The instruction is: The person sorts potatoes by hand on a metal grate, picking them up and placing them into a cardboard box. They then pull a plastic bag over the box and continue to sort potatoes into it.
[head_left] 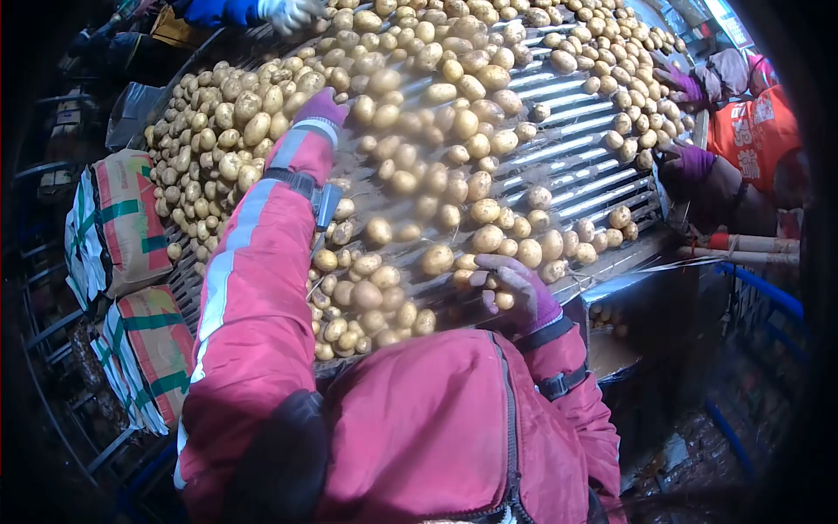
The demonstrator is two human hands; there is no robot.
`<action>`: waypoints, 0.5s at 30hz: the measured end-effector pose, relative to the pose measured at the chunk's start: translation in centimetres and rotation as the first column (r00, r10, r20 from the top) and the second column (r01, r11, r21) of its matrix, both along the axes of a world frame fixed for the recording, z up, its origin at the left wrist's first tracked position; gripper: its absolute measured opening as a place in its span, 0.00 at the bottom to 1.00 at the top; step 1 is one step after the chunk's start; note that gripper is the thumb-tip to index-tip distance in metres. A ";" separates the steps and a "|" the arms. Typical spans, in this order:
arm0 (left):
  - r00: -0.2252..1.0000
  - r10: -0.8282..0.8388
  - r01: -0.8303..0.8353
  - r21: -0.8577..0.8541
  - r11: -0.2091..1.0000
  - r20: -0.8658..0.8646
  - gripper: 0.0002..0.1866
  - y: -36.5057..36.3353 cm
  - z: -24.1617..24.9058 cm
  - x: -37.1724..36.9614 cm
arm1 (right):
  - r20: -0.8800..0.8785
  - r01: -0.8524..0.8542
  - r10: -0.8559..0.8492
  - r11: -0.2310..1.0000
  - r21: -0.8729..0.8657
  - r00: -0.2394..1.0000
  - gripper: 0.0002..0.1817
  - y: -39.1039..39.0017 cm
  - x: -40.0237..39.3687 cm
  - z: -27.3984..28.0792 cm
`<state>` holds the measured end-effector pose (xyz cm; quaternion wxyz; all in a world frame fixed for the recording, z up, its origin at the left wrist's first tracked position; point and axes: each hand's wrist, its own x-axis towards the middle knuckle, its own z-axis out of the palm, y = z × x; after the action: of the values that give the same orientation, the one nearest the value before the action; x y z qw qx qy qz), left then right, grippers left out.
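Observation:
Potatoes (438, 258) of many sizes lie on a slatted sorting table (572, 170). My left hand (323, 108), in a purple glove, reaches far across the table beside the big heap of potatoes (229, 113) at the left. Its fingers point away from me, and I cannot make out whether they hold anything. Near the table's front edge, my right hand (529, 292), also gloved in purple, curls its fingers around a small potato (504, 300). More potatoes lie just beyond that hand.
Two taped cardboard cartons (131, 218) stand along the left side. Across the table a co-worker's white-gloved hand (292, 13) shows. At right are another person's purple-gloved hands (690, 163) and a red garment (758, 144). Below the front edge sits a box with potatoes (608, 320).

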<state>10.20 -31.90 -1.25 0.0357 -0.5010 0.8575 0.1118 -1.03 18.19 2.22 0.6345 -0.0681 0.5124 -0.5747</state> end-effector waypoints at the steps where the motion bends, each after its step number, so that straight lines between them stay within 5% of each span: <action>1: 1.000 -0.019 0.019 -0.024 1.000 0.020 0.27 0.3 0.3 0.1 | -0.007 -0.016 0.016 1.000 0.006 1.000 0.28 -0.1 -0.3 0.3; 4: 0.998 -0.058 0.060 -0.138 0.989 0.019 0.24 0.8 0.6 -0.1 | -0.065 -0.115 0.113 0.993 -0.022 0.991 0.27 -1.0 -1.4 2.2; 7: 0.993 0.043 -0.041 0.020 0.999 -0.107 0.21 0.7 0.6 -0.1 | -0.045 -0.156 0.154 0.987 -0.035 0.987 0.27 -1.4 -1.6 1.8; 15: 0.917 0.037 0.025 0.149 0.989 -0.397 0.20 1.1 -1.5 0.3 | -0.050 -0.206 0.203 0.976 -0.075 0.978 0.27 -3.1 -0.9 2.3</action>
<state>10.54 -30.78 -2.76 -0.1020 -0.4663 0.8342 0.2760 -1.93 15.07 4.55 0.6762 -0.1577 0.4924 -0.5248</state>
